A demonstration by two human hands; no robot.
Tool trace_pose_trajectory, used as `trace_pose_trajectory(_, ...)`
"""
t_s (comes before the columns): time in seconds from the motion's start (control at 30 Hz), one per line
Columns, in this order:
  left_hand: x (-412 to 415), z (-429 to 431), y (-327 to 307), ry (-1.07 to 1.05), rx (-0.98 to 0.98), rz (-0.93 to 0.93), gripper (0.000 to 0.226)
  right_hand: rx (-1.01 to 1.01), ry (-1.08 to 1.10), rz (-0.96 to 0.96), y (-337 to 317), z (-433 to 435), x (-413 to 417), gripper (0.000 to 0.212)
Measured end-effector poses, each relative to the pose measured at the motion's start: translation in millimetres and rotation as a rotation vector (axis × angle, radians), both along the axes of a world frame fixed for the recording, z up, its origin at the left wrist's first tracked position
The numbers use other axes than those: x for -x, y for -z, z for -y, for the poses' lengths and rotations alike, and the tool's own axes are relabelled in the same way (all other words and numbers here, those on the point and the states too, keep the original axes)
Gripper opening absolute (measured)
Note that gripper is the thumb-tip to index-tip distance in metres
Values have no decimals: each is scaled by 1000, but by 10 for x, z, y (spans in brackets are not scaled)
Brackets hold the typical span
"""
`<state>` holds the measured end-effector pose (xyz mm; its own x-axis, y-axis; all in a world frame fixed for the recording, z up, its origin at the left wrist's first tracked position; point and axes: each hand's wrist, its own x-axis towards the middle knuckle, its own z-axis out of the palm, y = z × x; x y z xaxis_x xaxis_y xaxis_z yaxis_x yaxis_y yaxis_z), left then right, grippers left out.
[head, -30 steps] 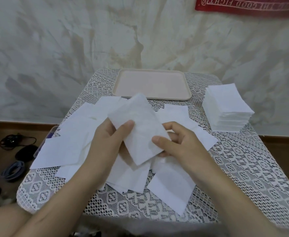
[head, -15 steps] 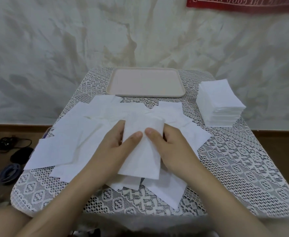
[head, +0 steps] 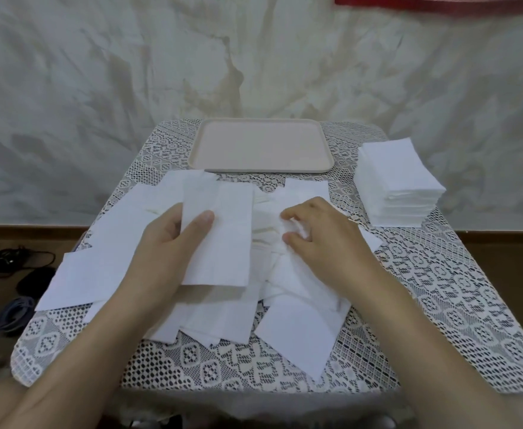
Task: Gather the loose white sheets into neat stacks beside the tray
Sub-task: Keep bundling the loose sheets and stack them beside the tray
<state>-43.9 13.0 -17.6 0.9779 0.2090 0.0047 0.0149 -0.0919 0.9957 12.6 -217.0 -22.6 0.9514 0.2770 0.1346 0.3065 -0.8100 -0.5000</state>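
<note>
The middle of the table (head: pixel 439 289) is covered by loose sheets (head: pixel 105 243), overlapped from the left edge to right of centre. Both hands are set over this spread. A sheet (head: pixel 220 236) is gripped by the left hand (head: pixel 167 246) and held over the spread, and crumpled loose sheets just beside it are pinched by the right hand (head: pixel 325 239). Only a narrow gap is seen between the two hands. The far edge is taken by the tray (head: pixel 261 170), close against the wall (head: pixel 254 57). The far right corner is blocked by a tall stack (head: pixel 398 178). Bare cloth is seen along the right side nearer than the stack, along the near edge, and in a strip between tray and stack.
</note>
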Motion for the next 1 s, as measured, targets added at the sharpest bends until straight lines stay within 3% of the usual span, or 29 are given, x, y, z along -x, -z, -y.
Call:
trace_pose_trajectory(0.2, -2, 13, 44, -4, 55, -10, 23, 68, 10, 70, 52, -64, -116, 13)
trace_pose_trajectory(0.43, 2, 28, 51, -35, 72, -6, 11, 48, -19, 197, -94, 67, 79, 9)
trace_pose_trajectory(0.63, 65, 55, 27, -19, 72, -12, 12, 24, -85, 57, -30, 124, 399, 11)
trace_pose_trajectory(0.83, 70, 64, 41, -23, 56, -5, 14, -90, 18, 90, -27, 139, 160, 10)
trace_pose_trajectory(1.0, 33, 44, 51, -12, 45, 15, 68, -2, 19, -58, -50, 97, -120, 30)
